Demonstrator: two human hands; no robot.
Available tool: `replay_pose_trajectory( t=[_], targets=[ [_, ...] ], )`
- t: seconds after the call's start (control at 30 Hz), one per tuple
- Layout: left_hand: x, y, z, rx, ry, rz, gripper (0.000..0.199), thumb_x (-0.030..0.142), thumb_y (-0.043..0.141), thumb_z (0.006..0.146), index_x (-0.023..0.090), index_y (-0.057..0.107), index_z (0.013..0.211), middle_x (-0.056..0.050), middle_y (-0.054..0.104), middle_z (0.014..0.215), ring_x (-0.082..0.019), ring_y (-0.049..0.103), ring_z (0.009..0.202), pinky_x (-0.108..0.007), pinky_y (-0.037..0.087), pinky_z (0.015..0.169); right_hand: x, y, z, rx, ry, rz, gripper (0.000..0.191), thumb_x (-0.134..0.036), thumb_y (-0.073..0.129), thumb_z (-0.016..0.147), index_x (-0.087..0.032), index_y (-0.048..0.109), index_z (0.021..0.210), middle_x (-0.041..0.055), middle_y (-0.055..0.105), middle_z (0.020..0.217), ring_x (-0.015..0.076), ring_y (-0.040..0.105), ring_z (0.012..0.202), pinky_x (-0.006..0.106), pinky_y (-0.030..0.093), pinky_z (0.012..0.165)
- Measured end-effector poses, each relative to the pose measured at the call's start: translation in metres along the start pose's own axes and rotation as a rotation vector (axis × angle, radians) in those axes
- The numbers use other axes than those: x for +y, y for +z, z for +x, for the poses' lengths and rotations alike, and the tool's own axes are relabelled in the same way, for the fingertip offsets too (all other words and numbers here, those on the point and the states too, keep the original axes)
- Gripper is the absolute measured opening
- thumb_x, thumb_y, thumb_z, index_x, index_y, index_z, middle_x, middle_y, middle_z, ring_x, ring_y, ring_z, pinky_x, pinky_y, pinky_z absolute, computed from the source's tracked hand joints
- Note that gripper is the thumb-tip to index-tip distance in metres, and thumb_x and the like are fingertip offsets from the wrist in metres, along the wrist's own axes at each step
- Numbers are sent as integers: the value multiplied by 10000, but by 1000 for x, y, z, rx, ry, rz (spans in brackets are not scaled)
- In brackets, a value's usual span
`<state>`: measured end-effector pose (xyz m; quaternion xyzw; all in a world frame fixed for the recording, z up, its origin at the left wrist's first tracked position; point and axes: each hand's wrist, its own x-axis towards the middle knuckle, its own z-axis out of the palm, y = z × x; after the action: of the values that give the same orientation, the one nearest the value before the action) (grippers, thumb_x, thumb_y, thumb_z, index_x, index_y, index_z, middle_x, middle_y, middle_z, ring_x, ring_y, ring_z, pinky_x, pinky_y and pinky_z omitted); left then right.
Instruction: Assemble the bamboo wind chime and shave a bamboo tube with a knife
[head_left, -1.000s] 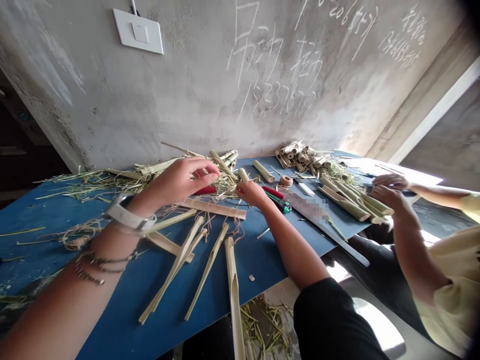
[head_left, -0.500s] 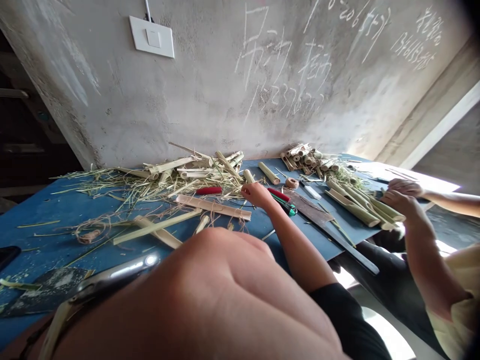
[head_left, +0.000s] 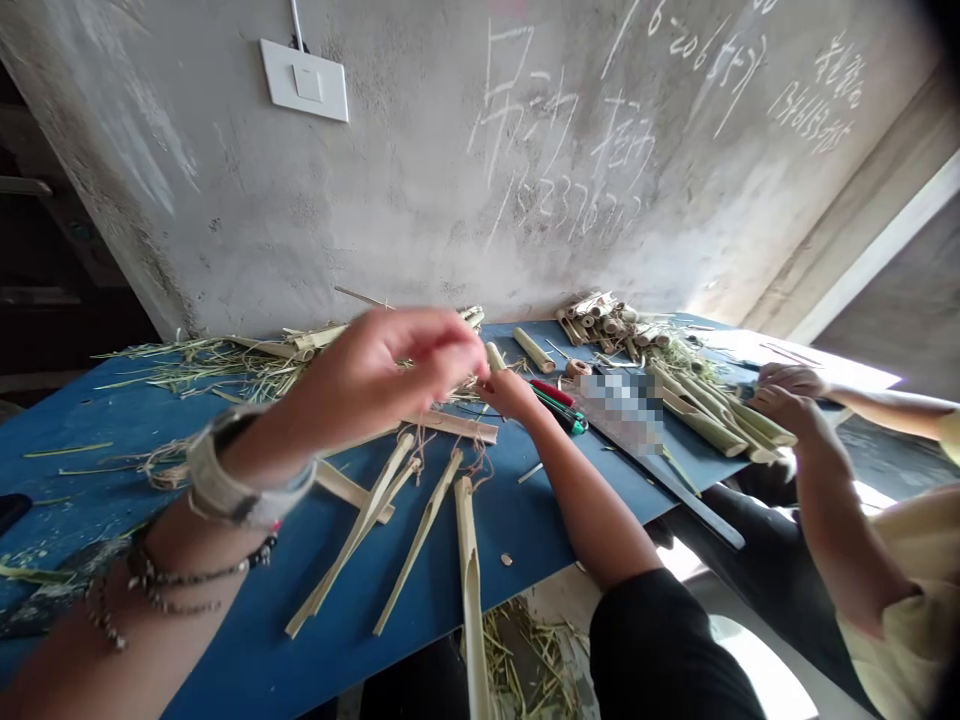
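Note:
My left hand (head_left: 409, 360) is raised over the middle of the table, smeared by motion, with its fingers bent toward my right hand; whether they pinch anything is unclear. A watch (head_left: 247, 470) and beaded bracelets circle the left wrist. My right hand (head_left: 511, 393) closes round the lower end of a short bamboo piece (head_left: 494, 354), whose pale tip sticks out above the fingers. Split bamboo pieces (head_left: 416, 545) tied with brown twine (head_left: 476, 458) lie in front of my hands, and a longer one (head_left: 470, 590) extends over the table's front edge.
A pile of bamboo shavings (head_left: 255, 370) lies at the back left. Right of my hand are green-handled pliers-like tools (head_left: 562, 415), a long-handled blade (head_left: 690, 490), a twine roll (head_left: 577, 368) and stacked bamboo (head_left: 600, 320). A co-worker's hands (head_left: 787, 395) are at the far right.
My left arm has swung up and away from the foreground, bringing the hand close to my right hand and uncovering the tied bamboo pieces. The right hand stays round its bamboo piece.

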<state>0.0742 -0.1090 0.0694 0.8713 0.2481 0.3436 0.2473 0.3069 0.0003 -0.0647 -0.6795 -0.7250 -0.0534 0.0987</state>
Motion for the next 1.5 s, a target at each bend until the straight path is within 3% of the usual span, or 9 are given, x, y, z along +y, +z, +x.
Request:
replay_pose_trajectory(
  t=[0.17,0.33,0.43,0.57,0.77,0.97,1.13,1.3,1.5],
  targets=[
    [-68,-18,24,118,-108,62,282,405,462,831,175,599,919,-32,525,681,-135,508,609,-260,435,572,-7,3,1,20,-78,45,275,-264,403,879,-211,671,914,58,659,855,186,614,771,248,448,642],
    [-166,5,57,-316,-310,516,384,412,425,826,185,604,1079,-71,613,984,-189,570,779,-277,443,683,-5,1,1,10,-66,23,290,-254,388,884,-211,674,912,77,660,888,202,623,817,268,463,688],
    [-213,23,73,-382,-347,637,337,276,510,733,144,637,1016,-108,614,957,-235,570,826,-309,428,733,1,-2,1,35,-1,20,304,-274,373,899,-217,665,962,89,659,919,201,625,821,272,462,705],
    [-238,38,82,-413,-366,722,309,196,590,650,142,660,947,-98,604,854,-229,563,749,-298,413,693,6,-6,0,80,49,24,333,-310,337,921,-218,648,997,87,656,912,204,628,821,282,463,711],
    [-225,39,77,-389,-244,826,179,152,572,745,130,635,911,-23,532,782,-137,480,679,-259,357,723,6,-6,0,96,52,20,329,-295,330,925,-224,642,998,91,654,929,216,628,840,302,471,724],
    [-197,15,88,-381,-103,925,116,71,559,793,103,590,900,21,443,719,-97,311,603,-219,280,685,5,-8,0,101,56,28,320,-297,331,926,-222,628,1020,88,660,936,220,621,824,302,469,704],
    [-165,0,103,-386,13,995,238,-14,426,859,116,580,987,17,431,674,-118,226,593,-218,208,648,-3,-9,-3,250,-132,86,365,-284,437,891,-190,493,1239,108,581,1152,227,556,991,309,448,797],
    [-127,15,104,-484,150,1071,178,32,443,877,114,594,923,-39,534,809,-133,337,667,-254,224,663,-20,-4,-6,347,-319,148,521,-357,487,876,-130,363,1329,147,508,1247,245,467,1134,346,377,934],
    [-94,33,92,-499,239,1160,259,85,342,915,65,599,951,-132,579,932,-193,469,836,-308,282,753,-31,5,-3,220,-272,304,321,-279,400,903,-117,404,1180,118,616,1047,215,581,897,276,437,735]
  ],
)
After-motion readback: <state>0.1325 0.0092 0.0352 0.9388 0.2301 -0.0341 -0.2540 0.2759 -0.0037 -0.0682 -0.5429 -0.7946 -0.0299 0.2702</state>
